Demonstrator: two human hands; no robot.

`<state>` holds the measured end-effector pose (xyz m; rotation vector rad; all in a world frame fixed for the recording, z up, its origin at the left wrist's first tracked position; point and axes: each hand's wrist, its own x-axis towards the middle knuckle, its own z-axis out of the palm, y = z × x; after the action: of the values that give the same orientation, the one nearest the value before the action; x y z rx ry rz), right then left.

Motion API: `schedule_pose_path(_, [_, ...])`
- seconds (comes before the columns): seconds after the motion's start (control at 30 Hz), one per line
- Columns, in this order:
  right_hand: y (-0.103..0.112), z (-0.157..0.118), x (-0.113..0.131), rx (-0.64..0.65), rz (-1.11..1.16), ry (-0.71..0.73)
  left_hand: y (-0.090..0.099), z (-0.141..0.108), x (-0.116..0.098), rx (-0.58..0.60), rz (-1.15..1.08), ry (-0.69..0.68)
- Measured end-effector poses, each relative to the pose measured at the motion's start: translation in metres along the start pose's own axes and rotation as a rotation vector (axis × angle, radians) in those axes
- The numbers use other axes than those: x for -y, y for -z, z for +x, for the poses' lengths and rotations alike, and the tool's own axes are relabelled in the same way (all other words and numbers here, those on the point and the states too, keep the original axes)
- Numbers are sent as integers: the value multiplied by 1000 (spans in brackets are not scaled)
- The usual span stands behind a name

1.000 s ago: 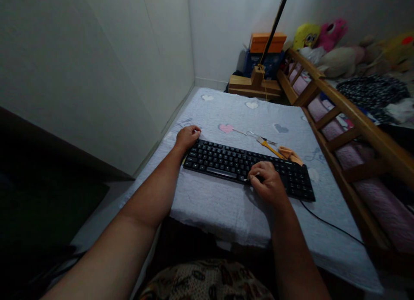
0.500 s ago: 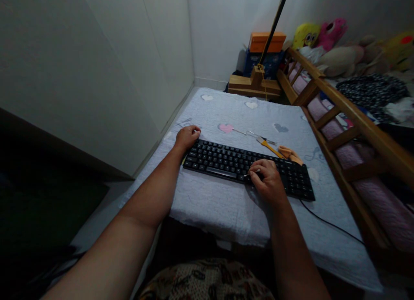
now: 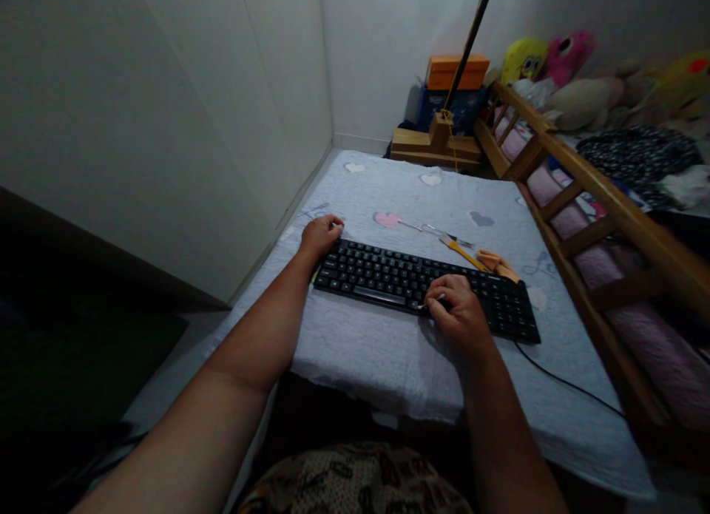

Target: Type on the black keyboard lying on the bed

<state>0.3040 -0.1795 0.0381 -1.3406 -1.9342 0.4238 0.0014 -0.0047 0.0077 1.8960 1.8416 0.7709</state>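
A black keyboard point(image 3: 382, 274) lies across the cloth-covered table, its cable running off to the right. My right hand point(image 3: 455, 307) is over the right part of its keys, closed in a pinch on a thin white cotton swab point(image 3: 433, 301). The swab's tip points left, at the keys near the front edge by the space bar. At the keyboard's back left corner rests my left hand point(image 3: 322, 235), fingers curled together; whether anything is between them is hidden. Behind the keyboard lie a yellow-handled brush point(image 3: 466, 255) and a crumpled orange-tan cloth point(image 3: 496, 264).
Thin metal tools point(image 3: 438, 231) lie beyond the keyboard on the patterned tablecloth point(image 3: 366, 351). A wooden bed rail point(image 3: 599, 188) borders the table's right side, with plush toys point(image 3: 571, 59) behind it. A wooden stand point(image 3: 438, 140) with a pole is past the far edge.
The cotton swab's tip has shifted slightly down and left, with a small movement of my right hand. My left hand and the keyboard stay in place.
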Motion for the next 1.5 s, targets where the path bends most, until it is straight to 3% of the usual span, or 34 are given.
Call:
schedule_pose_path(0.97, [-7, 1, 5, 86, 29, 76, -2, 3, 3, 13, -7, -3])
schedule_pose_path(1.5, [0, -2, -2, 47, 39, 43, -4, 3, 6, -2, -11, -4])
